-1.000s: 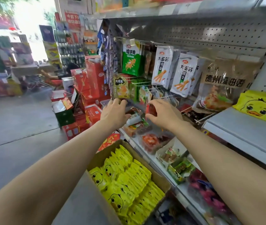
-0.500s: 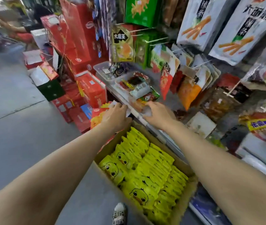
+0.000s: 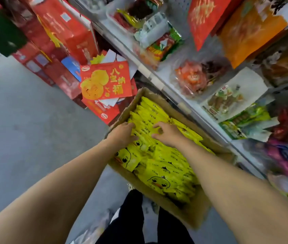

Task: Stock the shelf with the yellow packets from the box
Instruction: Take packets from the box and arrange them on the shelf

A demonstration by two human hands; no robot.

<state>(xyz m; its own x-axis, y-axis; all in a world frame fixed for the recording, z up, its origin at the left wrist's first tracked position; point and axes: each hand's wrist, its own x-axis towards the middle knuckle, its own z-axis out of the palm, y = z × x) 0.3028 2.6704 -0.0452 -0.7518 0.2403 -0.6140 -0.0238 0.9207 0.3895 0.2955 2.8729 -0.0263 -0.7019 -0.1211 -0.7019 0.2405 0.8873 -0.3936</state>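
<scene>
Pick-up step: left hand (image 3: 123,133) and right hand (image 3: 167,133), fingers spread, nothing grasped, rest on yellow duck-print plastic packets (image 3: 159,166) in brown cardboard box (image 3: 195,216). Next: clasp bundle, lift toward white metal shelf (image 3: 157,74).

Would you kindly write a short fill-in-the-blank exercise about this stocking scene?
1. Both hands reach into the cardboard ____.
2. The packets in it are ____ in colour.
3. The left hand and right hand rest on the ____.
4. Each packet shows a cartoon ____.

Missing words: box; yellow; packets; duck
</scene>
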